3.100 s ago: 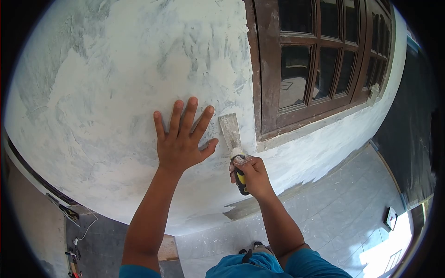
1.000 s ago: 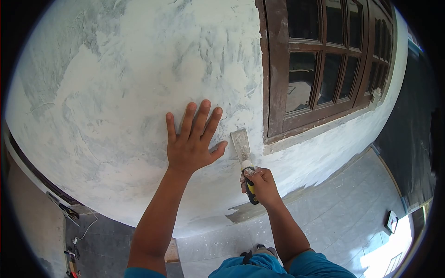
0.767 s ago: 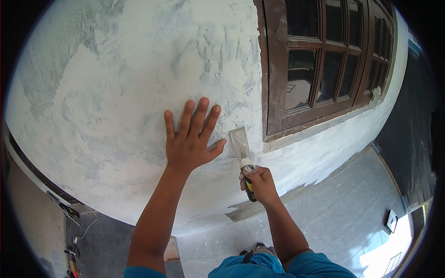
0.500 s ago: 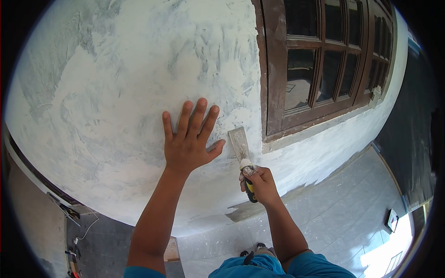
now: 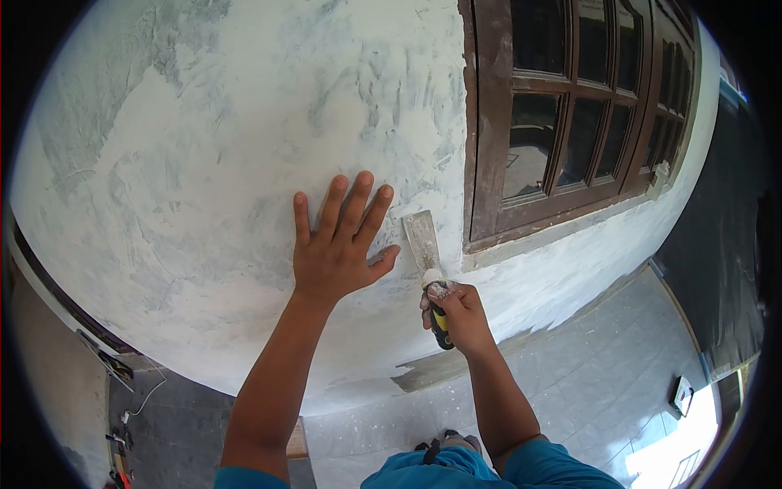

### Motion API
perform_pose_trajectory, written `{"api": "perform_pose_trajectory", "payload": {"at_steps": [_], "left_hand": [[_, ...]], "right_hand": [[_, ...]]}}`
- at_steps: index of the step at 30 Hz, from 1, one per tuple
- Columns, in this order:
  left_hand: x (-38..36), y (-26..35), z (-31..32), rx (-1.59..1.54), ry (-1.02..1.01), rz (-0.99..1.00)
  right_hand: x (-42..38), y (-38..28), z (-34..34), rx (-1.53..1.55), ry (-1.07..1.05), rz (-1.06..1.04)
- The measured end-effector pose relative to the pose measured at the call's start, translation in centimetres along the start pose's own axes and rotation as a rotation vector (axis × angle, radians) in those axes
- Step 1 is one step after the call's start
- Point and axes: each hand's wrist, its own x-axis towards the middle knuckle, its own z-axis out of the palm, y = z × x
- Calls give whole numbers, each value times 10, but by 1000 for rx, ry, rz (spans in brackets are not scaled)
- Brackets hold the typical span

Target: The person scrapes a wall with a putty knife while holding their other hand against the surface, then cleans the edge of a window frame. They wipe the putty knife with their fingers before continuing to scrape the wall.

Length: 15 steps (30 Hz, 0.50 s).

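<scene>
My left hand [image 5: 336,253] lies flat against the patchy white wall [image 5: 236,138], fingers spread and nothing in it. To its right, my right hand [image 5: 458,316] is closed around the black and yellow handle of a putty knife [image 5: 422,238]. The knife's blade points up and lies at the wall surface, a little left of the window's lower corner. White compound coats the base of the blade and the right thumb and fingers. Grey streaks show through the white coat around both hands.
A brown wooden window [image 5: 570,122] with several panes is set in the wall at the upper right. Below runs a grey tiled floor [image 5: 554,383] with white specks. A dark sheet [image 5: 709,244] stands at far right. A white cable [image 5: 149,395] and tools lie at lower left.
The putty knife's blade has shifted slightly up the wall with my right hand. My left hand stays flat on the wall. The whole view has moved a little.
</scene>
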Motion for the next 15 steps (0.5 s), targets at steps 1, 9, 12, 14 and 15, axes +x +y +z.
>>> {"api": "perform_pose_trajectory", "payload": {"at_steps": [1, 9, 12, 14, 15], "left_hand": [[0, 0, 0, 5, -7, 1], [1, -1, 1, 6, 5, -6], [-1, 1, 0, 7, -8, -5], [1, 0, -1, 15, -6, -1], [2, 0, -2, 14, -2, 3]], "right_hand": [[3, -6, 1, -7, -9, -11], [-4, 14, -8, -41, 8, 10], [5, -12, 0, -25, -11, -20], [6, -5, -4, -17, -11, -44], [6, 1, -7, -10, -10, -66]]}}
